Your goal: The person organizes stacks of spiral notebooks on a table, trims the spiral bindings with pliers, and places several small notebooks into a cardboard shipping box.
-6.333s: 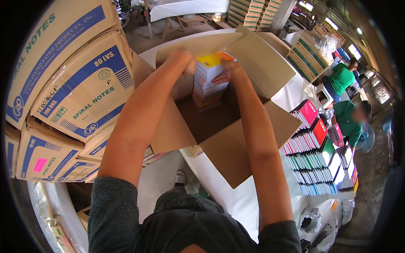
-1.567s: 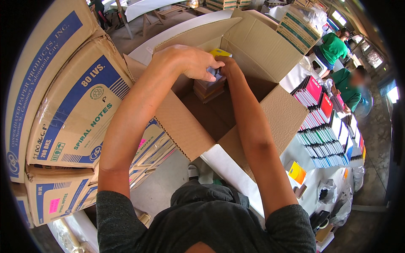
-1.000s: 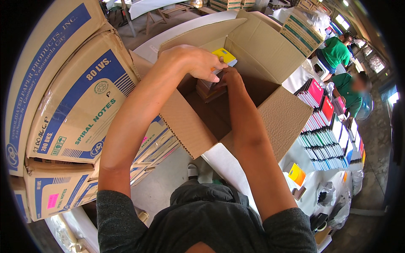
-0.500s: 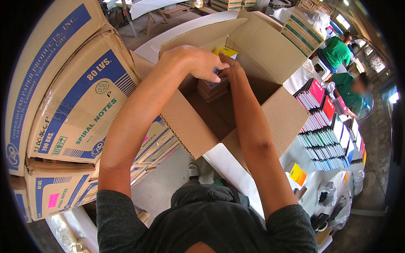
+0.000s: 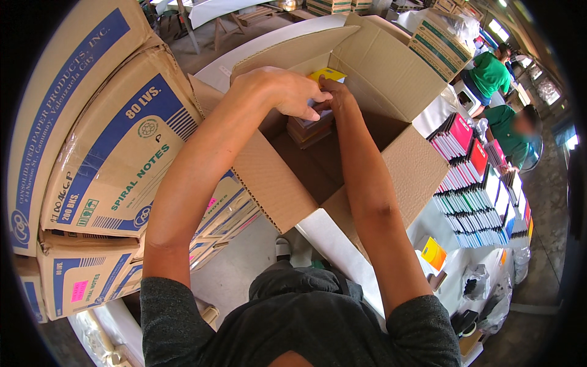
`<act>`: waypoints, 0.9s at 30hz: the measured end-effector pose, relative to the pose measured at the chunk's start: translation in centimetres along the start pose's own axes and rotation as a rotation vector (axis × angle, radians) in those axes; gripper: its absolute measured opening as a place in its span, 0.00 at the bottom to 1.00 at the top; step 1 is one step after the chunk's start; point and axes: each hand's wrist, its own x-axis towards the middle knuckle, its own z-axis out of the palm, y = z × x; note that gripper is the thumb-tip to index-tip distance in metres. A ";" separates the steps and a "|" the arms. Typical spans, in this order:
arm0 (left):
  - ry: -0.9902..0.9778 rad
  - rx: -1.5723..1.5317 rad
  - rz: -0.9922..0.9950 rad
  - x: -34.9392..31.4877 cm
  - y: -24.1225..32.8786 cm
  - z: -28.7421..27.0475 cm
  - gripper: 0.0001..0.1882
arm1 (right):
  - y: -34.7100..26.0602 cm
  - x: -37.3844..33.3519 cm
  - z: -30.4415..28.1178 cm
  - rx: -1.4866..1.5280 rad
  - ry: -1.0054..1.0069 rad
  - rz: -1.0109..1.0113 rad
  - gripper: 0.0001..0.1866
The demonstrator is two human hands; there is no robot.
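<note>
The desk (image 5: 318, 229) carries an open box (image 5: 379, 79); inside, toward its far end, stands the stack (image 5: 304, 136) of books. The step in hand looks like arranging that stack. The left hand (image 5: 287, 92) and right hand (image 5: 339, 99) come together over it; the left fingers (image 5: 323, 96) and thumb (image 5: 312, 115) stand apart, the right ones are mostly hidden, and I cannot tell whether either grips. The next move seems to call for squaring the edges lightly

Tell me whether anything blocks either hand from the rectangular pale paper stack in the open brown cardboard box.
Nothing visible does. The bare left hand and right hand are at the rectangular pale paper stack; the near flaps of the brown cardboard box fold outward.
</note>
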 end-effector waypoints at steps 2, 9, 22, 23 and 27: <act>0.030 0.030 0.054 0.7 0.7 -0.5 0.32 | -1.0 -0.2 -2.0 -0.057 0.058 -0.016 0.25; 0.021 0.039 0.006 -0.2 0.7 -0.5 0.32 | 1.0 -0.2 0.1 -0.031 0.023 0.141 0.25; 0.036 -0.011 0.034 0.7 0.8 -0.3 0.31 | 2.3 4.2 -3.9 -0.088 0.057 -0.042 0.28; 0.043 -0.012 0.033 0.7 0.3 0.0 0.31 | 2.2 4.8 -3.5 -0.101 0.060 -0.011 0.28; 0.016 -0.013 -0.022 -0.5 -0.4 0.5 0.31 | 3.4 6.0 -1.1 -0.062 -0.011 0.076 0.28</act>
